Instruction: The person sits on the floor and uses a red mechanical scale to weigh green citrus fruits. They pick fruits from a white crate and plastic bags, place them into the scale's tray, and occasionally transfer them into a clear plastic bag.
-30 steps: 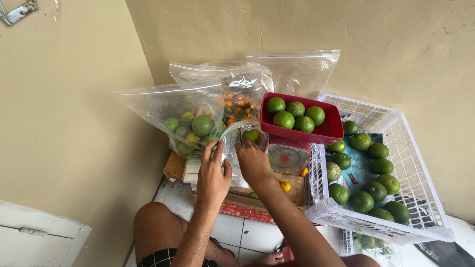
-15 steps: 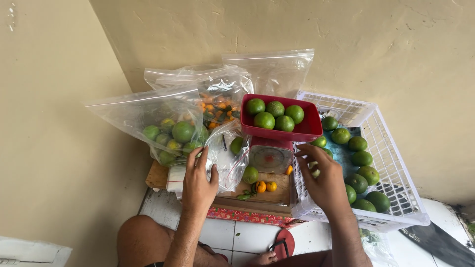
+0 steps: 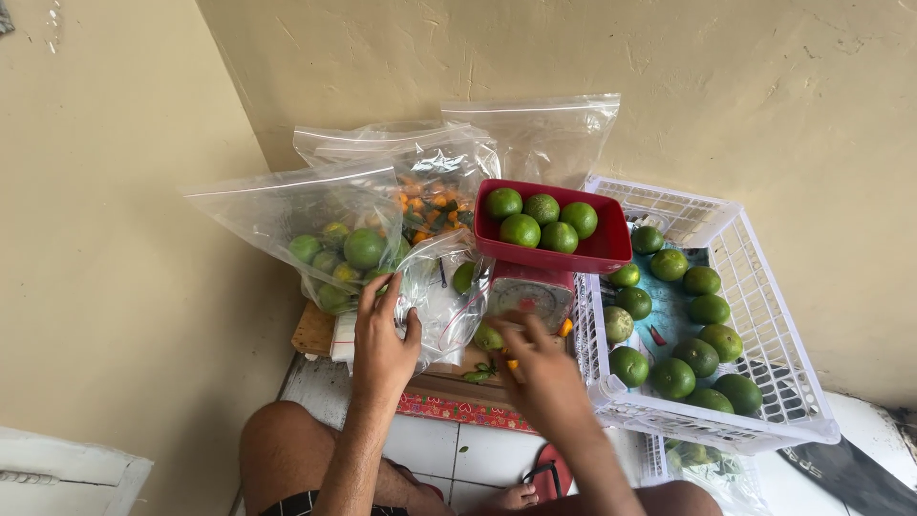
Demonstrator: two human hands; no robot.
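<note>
My left hand [image 3: 382, 336] grips the mouth of a small clear plastic bag [image 3: 437, 304] and holds it upright; a green lime [image 3: 463, 277] sits inside. My right hand [image 3: 537, 371] is blurred by motion, fingers stretched over the wooden board [image 3: 315, 330] toward a lime [image 3: 487, 337] beside the kitchen scale [image 3: 533, 291]. Small orange fruits [image 3: 565, 328] lie by its fingertips. A red tray [image 3: 611, 250] with several limes rests on top of the scale.
To the right stands a white plastic basket [image 3: 764, 315] with several limes. Behind the board are a large zip bag of limes [image 3: 287, 205], one with small orange fruits [image 3: 432, 196] and an empty one [image 3: 549, 134]. Walls close in at the left and back.
My right hand left the small bag, went to the white basket, and has now swung back left to the board by the scale. My left hand kept hold of the bag.
</note>
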